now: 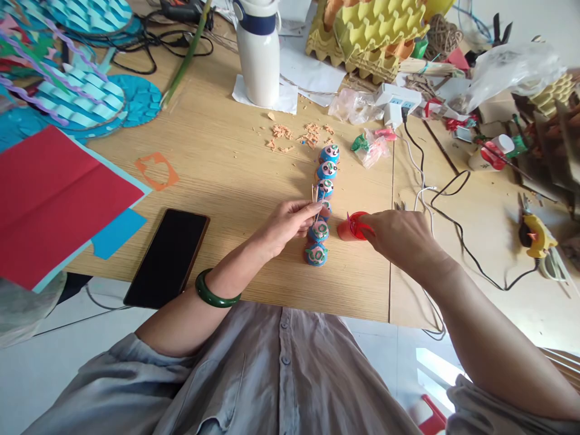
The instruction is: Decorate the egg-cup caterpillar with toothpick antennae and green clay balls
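Note:
Several small blue and pink domed pieces with painted faces (pixel 316 254) stand in a column on the wooden table. My left hand (pixel 290 223) pinches a few thin pale sticks (pixel 315 193) upright beside the middle of the column and hides part of one piece. Right of the column is a small red cup (pixel 348 229). My right hand (pixel 394 238) is at the cup's rim, its fingers closed over the opening; whatever they hold is hidden.
A black phone (pixel 167 257) lies left, near the front edge. Behind stand a white bottle (pixel 260 60) and yellow egg trays (pixel 376 30). A power strip (pixel 397 96) with cables, and a yellow-handled tool (pixel 539 235), are right. Red card (pixel 58 199) lies far left.

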The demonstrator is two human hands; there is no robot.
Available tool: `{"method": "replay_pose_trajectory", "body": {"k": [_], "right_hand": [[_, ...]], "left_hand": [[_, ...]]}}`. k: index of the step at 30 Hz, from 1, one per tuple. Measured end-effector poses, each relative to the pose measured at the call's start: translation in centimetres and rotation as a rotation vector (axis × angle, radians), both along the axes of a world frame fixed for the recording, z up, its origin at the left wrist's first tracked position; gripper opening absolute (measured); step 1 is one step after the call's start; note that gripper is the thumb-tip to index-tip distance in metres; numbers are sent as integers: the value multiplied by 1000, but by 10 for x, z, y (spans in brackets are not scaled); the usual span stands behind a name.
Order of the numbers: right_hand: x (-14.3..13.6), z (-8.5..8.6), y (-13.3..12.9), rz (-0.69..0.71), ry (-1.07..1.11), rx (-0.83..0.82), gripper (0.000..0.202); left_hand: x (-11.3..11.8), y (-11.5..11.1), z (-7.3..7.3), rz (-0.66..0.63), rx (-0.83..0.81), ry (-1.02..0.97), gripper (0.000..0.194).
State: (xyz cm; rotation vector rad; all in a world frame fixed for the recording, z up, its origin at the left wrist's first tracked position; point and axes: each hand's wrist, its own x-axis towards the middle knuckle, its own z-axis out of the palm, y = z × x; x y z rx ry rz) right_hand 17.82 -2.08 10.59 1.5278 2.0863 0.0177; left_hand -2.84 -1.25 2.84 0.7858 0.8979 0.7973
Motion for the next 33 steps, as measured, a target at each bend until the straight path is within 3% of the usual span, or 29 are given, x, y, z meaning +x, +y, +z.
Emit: {"method": "replay_pose_trajectory", "body": {"k": [8,15,20,24,28,33], "right_hand": [[-9,-11,14,43,-52,-69,30],[6,10,16,-52,65,-16,25],[28,20,11,-113,185,63,22],[41,29,7,-184,447,92,20],[39,37,4,-152,851,-57,25],[19,32,6,-197,997,-198,21]], "left_hand": [[-2,-2,3,-15,-28,8,37],[-3,-2,1,-23,-32,-5,43],[0,0,7,-10,-17,14,42],[2,2,14,2,26,31,39],[7,2,21,-7,127,59,34],[12,-5,32,-188,303,133,33]]}}
